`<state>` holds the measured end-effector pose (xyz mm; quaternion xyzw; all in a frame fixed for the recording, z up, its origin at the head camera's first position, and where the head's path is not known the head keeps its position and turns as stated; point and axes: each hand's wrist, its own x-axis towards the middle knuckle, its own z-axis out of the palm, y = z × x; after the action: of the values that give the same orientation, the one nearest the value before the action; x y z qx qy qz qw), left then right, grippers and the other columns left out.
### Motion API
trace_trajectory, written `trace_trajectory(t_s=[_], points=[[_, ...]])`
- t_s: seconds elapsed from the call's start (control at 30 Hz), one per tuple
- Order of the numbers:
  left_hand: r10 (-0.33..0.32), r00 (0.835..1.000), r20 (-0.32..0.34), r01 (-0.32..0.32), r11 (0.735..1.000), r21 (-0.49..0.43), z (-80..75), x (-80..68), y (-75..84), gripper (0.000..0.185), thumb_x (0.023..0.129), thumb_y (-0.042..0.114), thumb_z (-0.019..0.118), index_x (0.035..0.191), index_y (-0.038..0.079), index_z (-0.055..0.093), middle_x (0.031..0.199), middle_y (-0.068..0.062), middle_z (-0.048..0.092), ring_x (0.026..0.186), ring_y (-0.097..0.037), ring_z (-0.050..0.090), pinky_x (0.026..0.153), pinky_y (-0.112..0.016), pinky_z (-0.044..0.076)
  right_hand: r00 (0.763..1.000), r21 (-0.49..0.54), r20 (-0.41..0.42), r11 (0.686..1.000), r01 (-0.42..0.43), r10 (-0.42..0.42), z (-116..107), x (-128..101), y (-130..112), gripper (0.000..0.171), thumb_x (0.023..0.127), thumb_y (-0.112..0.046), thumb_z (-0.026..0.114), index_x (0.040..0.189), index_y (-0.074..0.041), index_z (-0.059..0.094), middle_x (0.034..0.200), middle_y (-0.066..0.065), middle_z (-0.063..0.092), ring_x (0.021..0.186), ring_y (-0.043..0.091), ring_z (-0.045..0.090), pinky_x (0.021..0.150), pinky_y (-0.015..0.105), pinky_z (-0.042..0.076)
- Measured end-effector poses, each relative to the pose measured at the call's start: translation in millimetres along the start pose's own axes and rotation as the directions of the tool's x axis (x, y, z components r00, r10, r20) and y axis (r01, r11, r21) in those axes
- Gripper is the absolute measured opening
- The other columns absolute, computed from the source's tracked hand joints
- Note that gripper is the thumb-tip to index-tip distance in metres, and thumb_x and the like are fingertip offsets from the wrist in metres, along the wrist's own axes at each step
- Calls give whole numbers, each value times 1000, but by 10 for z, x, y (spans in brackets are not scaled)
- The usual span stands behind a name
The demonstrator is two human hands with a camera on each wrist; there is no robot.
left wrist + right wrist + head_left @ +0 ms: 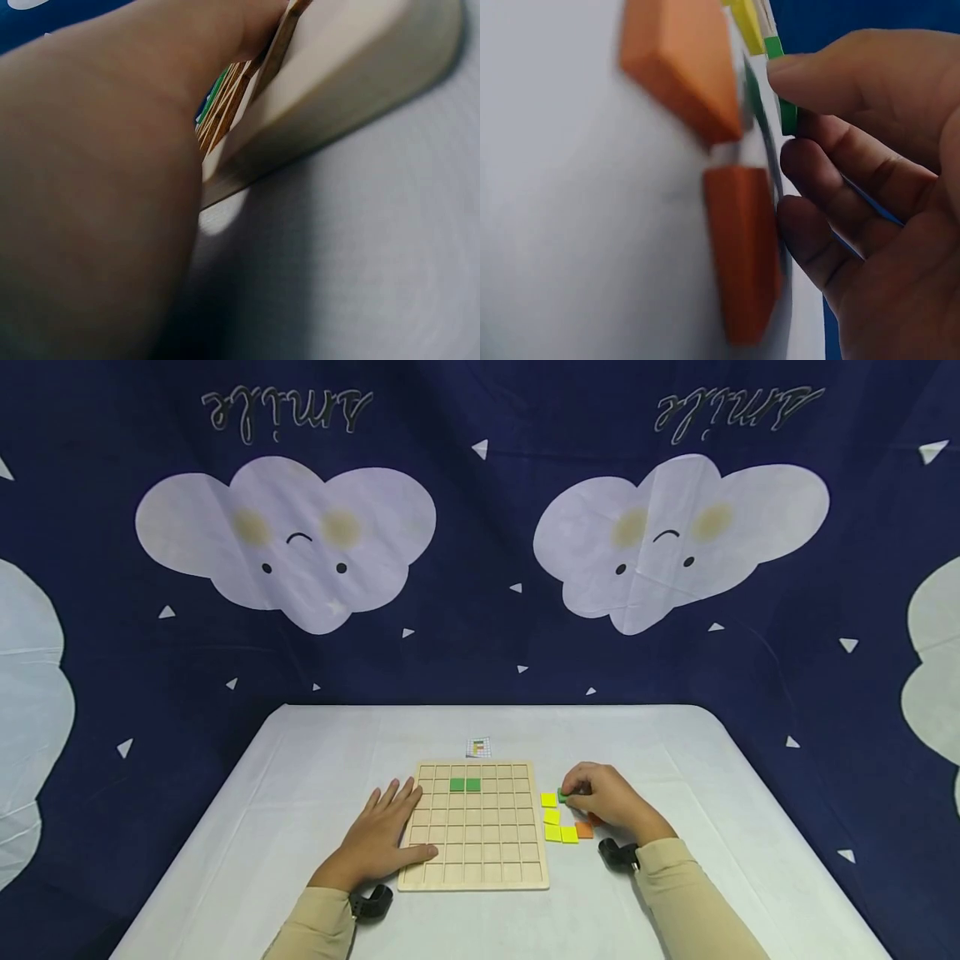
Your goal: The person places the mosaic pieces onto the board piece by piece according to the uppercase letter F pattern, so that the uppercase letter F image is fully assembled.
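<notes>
A wooden grid board (476,885) lies on the white table. Two green square tiles (465,785) sit side by side in its second row from the far edge. My left hand (378,843) rests on the board's left side, fingers spread and thumb laid over the near-left squares. To the right of the board, my right hand (606,793) pinches a green tile (783,90) between thumb and forefinger. Several yellow tiles (552,817) lie between the board and that hand. Two orange tiles (742,251) are just below it, one partly hidden in the head view.
A small card (478,747) printed with a coloured grid pattern lies beyond the board's far edge. Behind the table (345,735) hangs a dark blue cloth (480,527) with upside-down clouds. Each wrist wears a black strapped device (372,903).
</notes>
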<state>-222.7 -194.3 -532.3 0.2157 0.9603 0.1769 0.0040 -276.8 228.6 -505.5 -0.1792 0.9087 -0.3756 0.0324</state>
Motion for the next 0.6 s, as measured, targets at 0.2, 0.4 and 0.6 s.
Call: trace_trajectory(t_s=[0.2, 0.4, 0.6], points=[[2, 1000, -9, -2, 1000, -3, 10, 1, -5, 112, 88, 78, 60, 165, 3, 32, 171, -14, 23, 158, -36, 13, 127, -53, 4, 1000, -32, -30, 999, 9, -10, 26, 99, -61, 19, 89, 2, 81, 92, -16, 78, 105, -7, 69, 84, 15, 60, 76, 33, 53], [-6, 1000, -3, 6, 1000, 0, 25, 4, -2, 112, 87, 79, 61, 165, 3, 33, 171, -14, 23, 158, -36, 13, 127, -53, 4, 995, -45, -59, 996, 75, -77, 61, 206, -101, 16, 89, 1, 82, 92, -15, 80, 104, -7, 70, 90, 15, 62, 81, 37, 55], [-7, 1000, -1, 7, 1000, 0, 8, -2, -8, 112, 88, 79, 61, 165, 3, 32, 172, -14, 22, 158, -36, 12, 127, -53, 4, 984, -22, -61, 986, 168, -169, 104, 326, -158, 15, 89, 2, 81, 94, -13, 80, 104, -5, 71, 95, 17, 65, 83, 39, 57]])
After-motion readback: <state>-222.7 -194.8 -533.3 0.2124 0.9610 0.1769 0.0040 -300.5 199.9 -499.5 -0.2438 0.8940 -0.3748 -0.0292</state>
